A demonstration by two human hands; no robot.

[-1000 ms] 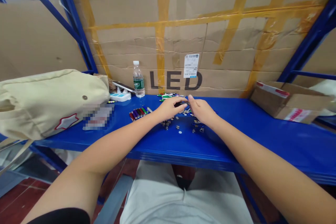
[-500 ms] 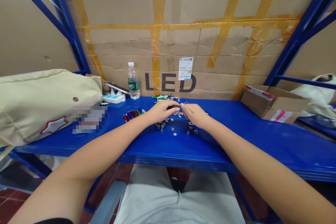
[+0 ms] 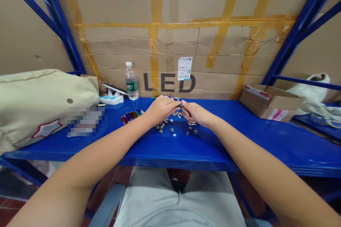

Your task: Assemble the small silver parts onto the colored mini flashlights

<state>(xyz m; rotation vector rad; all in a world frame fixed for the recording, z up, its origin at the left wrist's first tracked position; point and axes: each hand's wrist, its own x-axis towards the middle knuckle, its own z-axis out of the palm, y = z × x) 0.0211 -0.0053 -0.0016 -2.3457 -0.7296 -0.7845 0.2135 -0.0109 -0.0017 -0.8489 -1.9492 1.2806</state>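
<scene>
My left hand (image 3: 162,109) is closed around a slim black pen-like tube (image 3: 180,105), whose end shows between the two hands. The fingers of my right hand (image 3: 195,112) pinch the tube's right end, and the hands almost meet. Beneath them lie several small round silver discs (image 3: 177,114). Small metal pieces (image 3: 160,127) are heaped close below my left wrist. Under my right hand are blue pieces (image 3: 192,126) with a few metal bits. A row of coloured pen-like tubes (image 3: 132,115) lies left of my left hand.
More coloured tubes (image 3: 170,97) lie at the back of the blue table (image 3: 255,142). A water bottle (image 3: 131,83), a power strip (image 3: 112,99) and a cream bag (image 3: 50,99) stand to the left. At right sits an open cardboard box (image 3: 269,103); a cardboard panel (image 3: 119,49) closes the back.
The view has shifted slightly to the right. My right hand's fingers have curled more at the tube's end, and less of the tube shows between the hands.
</scene>
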